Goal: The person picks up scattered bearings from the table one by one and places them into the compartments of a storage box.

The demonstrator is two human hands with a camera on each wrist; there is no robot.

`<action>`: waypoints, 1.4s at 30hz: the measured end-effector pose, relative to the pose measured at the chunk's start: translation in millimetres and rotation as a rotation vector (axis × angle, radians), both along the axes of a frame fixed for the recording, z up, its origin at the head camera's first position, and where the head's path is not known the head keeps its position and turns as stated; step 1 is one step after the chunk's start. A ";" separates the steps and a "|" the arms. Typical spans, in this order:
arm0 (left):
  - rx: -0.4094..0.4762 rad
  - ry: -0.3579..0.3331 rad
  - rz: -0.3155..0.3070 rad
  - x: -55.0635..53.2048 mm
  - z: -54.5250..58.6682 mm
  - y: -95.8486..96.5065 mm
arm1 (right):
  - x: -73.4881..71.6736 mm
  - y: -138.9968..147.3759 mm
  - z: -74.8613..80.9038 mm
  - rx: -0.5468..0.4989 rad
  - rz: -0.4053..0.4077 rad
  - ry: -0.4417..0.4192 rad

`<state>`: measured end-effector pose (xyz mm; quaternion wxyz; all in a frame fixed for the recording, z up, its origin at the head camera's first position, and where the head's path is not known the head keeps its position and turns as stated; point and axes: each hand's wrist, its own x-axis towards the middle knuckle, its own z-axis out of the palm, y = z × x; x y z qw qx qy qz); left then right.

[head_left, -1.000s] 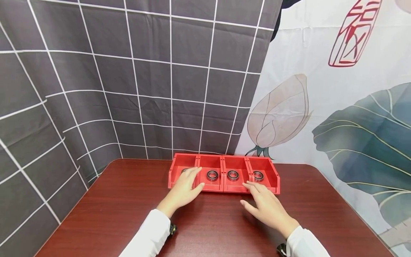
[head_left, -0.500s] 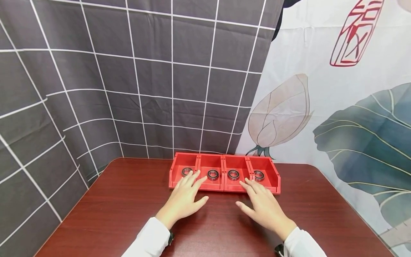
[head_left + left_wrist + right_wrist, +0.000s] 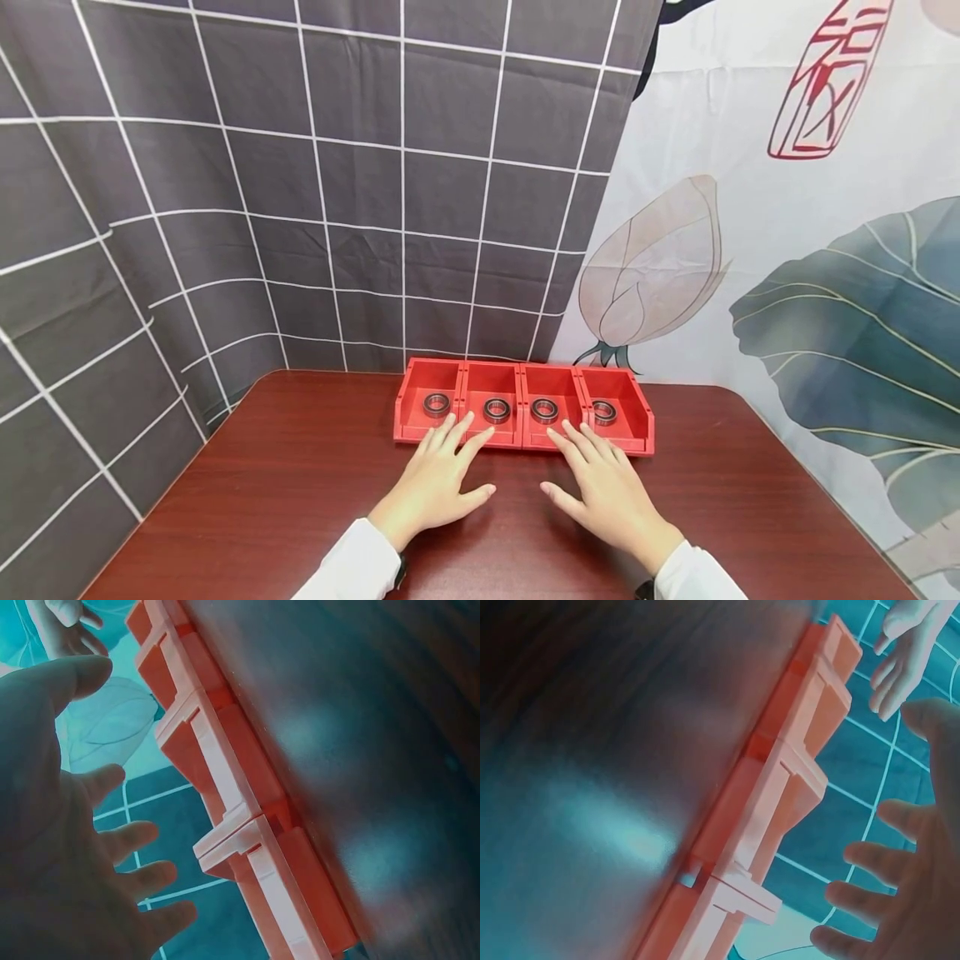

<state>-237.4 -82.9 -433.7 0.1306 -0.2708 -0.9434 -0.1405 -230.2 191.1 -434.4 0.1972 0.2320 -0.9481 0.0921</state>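
Note:
Several red bins [image 3: 491, 437] stand joined in a row near the back of the table, with one dark-sealed ball bearing lying in each. The leftmost bearing [image 3: 437, 405] and the one beside it [image 3: 497, 410] are beyond my left hand [image 3: 431, 492]. Its fingers are spread, with tips over the bins' front edge in the head view. Another bearing [image 3: 544, 410] and the rightmost bearing [image 3: 603, 412] lie beyond my right hand [image 3: 611, 496], whose fingers are also spread and hold nothing. Both wrist views show the bins' fronts [image 3: 225, 769] beside the extended fingers; the bearings are hidden there.
The bins rest on a reddish-brown wooden table [image 3: 262, 475] with rounded back corners. Behind it hangs a dark cloth with a white grid [image 3: 360, 192], and to the right a pale cloth printed with a lotus bud [image 3: 652, 267] and leaf.
My left hand has drawn back from over the left bins, uncovering the leftmost bearing. My right hand has shifted slightly left. The bins and bearings stay in place.

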 end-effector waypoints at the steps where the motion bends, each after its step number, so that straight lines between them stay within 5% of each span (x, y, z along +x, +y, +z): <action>1: -0.001 -0.002 -0.001 0.4 -0.4 0.2 | 0.1 0.1 -0.8 0.003 -0.002 -0.001; 42: -0.032 0.004 0.003 2.1 -11.9 0.1 | 5.2 4.3 -7.4 0.033 -0.036 -0.019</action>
